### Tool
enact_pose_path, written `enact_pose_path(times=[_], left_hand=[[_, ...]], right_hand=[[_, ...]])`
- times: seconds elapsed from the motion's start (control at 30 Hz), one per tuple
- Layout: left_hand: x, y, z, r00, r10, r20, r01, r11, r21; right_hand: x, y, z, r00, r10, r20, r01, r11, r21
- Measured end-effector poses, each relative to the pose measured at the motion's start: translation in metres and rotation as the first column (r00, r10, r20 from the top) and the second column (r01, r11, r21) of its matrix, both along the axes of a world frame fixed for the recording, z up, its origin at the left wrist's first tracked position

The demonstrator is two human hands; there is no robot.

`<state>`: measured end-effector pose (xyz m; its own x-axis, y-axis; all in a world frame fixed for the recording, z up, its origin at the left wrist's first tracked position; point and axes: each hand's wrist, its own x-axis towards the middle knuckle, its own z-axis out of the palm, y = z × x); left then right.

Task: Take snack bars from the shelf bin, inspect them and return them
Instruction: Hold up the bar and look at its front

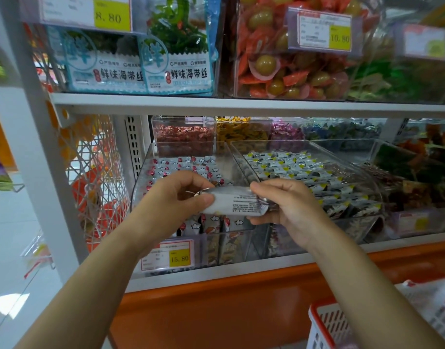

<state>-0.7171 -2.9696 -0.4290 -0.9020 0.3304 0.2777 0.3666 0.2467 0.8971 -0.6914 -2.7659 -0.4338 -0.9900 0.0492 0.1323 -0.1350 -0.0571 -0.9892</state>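
Silver-white snack bar [235,201]: lying level between both hands, small printed text facing up, hanging just above the front of the clear bin.
Left hand [177,197]: curling thumb and fingers around the bar's left end.
Right hand [289,210]: pinching the bar's right end, thumb on top, fingers underneath.
Clear bin [142,177]: sitting on the lower shelf [241,275], holding more white wrapped bars.
Price tag [167,255]: hanging on the bin's front, showing 15.80.
Neighbouring bin [362,167]: standing just to the right, holding grey-and-yellow packets.
Red basket [319,326]: showing at the bottom right corner.
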Motion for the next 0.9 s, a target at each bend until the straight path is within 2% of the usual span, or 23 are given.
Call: enact_pose_path(times=[0.13, 0.2, 0.27, 0.37, 0.47, 0.6, 0.7, 0.8, 0.9], left_hand=[[-0.003, 0.0, -0.005, 0.999, 0.051, -0.005, -0.051, 0.999, 0.016], [-0.006, 0.001, -0.007, 0.995, 0.102, 0.025, -0.103, 0.993, 0.053], [-0.008, 0.005, -0.007, 0.99, 0.135, 0.043, -0.139, 0.985, 0.102], [-0.009, 0.013, -0.004, 0.986, 0.164, 0.018, -0.165, 0.975, 0.147], [-0.009, 0.024, -0.002, 0.987, 0.163, 0.006, -0.161, 0.965, 0.205], [-0.022, 0.032, -0.006, 0.933, 0.266, -0.243, -0.297, 0.949, -0.101], [-0.036, 0.039, -0.013, 0.94, 0.135, -0.314, -0.252, 0.894, -0.371], [-0.051, 0.052, -0.019, 0.953, -0.009, -0.303, -0.19, 0.761, -0.621], [-0.066, 0.061, -0.024, 0.961, -0.108, -0.256, -0.153, 0.565, -0.811]], right_hand=[[-0.003, -0.003, -0.006, 0.998, -0.025, -0.059, 0.028, 0.999, 0.046], [-0.002, -0.005, -0.006, 0.996, 0.011, -0.093, -0.009, 1.0, 0.017], [-0.002, -0.005, -0.006, 0.987, 0.042, -0.155, -0.028, 0.995, 0.095], [-0.003, -0.004, -0.005, 0.958, 0.009, -0.288, 0.082, 0.95, 0.3], [-0.008, -0.001, -0.003, 0.916, -0.135, -0.377, 0.237, 0.942, 0.239], [-0.017, 0.012, -0.003, 0.839, -0.417, -0.349, 0.464, 0.884, 0.06], [-0.023, 0.016, -0.004, 0.804, -0.488, -0.34, 0.535, 0.843, 0.055], [-0.028, 0.017, -0.005, 0.792, -0.505, -0.342, 0.556, 0.829, 0.062], [-0.031, 0.016, -0.008, 0.795, -0.503, -0.339, 0.552, 0.831, 0.061]])
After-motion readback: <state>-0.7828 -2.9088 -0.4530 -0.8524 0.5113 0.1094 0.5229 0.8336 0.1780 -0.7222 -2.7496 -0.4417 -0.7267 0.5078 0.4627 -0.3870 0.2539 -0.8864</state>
